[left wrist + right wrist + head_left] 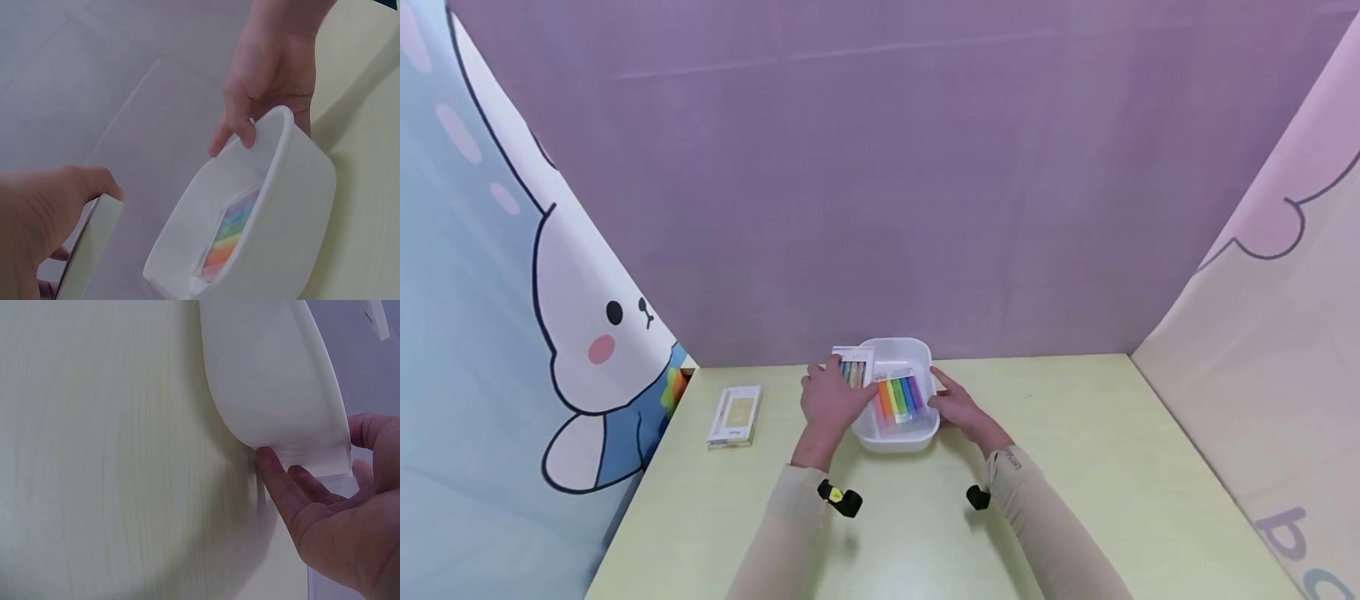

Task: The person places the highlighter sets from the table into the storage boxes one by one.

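My left hand [833, 402] grips a thin white box [861, 357] whose front shows a row of muted-coloured sticks, perhaps pens. It holds this box raised, beside the left rim of a white plastic basin [897, 445]; in the left wrist view, the box's pale narrow side [94, 244] faces the camera. Inside the basin lies a clear pack of rainbow-coloured sticks [901, 397], their exact kind unclear. My right hand [958, 406] pinches the basin's right wall, thumb over the rim and fingers [281, 481] low on the outside.
Another white box [734, 415] with a yellowish panel lies on the pale table [1075, 483] at the left. A purple cloth [880, 183] hangs behind the table, and printed cloths [602, 400] flank both sides.
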`<action>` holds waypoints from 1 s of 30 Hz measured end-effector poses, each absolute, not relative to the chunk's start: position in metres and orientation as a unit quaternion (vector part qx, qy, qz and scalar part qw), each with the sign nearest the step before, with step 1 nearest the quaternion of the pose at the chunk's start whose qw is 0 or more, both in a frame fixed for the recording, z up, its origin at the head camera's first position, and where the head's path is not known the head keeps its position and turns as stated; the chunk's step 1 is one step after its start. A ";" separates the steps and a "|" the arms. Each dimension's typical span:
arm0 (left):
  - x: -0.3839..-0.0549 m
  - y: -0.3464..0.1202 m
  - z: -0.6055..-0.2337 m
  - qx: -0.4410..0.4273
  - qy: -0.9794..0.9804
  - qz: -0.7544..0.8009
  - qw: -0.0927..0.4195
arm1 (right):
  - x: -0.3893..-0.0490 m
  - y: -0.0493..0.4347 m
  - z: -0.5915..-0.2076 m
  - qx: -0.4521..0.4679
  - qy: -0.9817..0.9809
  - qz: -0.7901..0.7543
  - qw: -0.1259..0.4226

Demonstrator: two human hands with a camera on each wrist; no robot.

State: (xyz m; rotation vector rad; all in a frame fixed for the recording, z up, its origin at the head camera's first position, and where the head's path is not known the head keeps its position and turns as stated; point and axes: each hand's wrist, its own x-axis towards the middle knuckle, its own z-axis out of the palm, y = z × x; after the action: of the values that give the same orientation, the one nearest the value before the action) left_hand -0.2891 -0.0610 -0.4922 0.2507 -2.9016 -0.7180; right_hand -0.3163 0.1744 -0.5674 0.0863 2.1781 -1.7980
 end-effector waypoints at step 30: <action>-0.310 -0.011 -0.495 0.056 -0.969 -0.232 0.069 | -0.314 0.177 -0.569 0.023 0.759 -0.632 0.158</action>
State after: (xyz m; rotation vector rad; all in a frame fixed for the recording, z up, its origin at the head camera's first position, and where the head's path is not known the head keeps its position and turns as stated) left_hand -0.3096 -0.0108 -0.4954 0.1676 -2.9168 -0.6996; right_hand -0.3140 0.1772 -0.5688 0.0647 2.1703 -1.8072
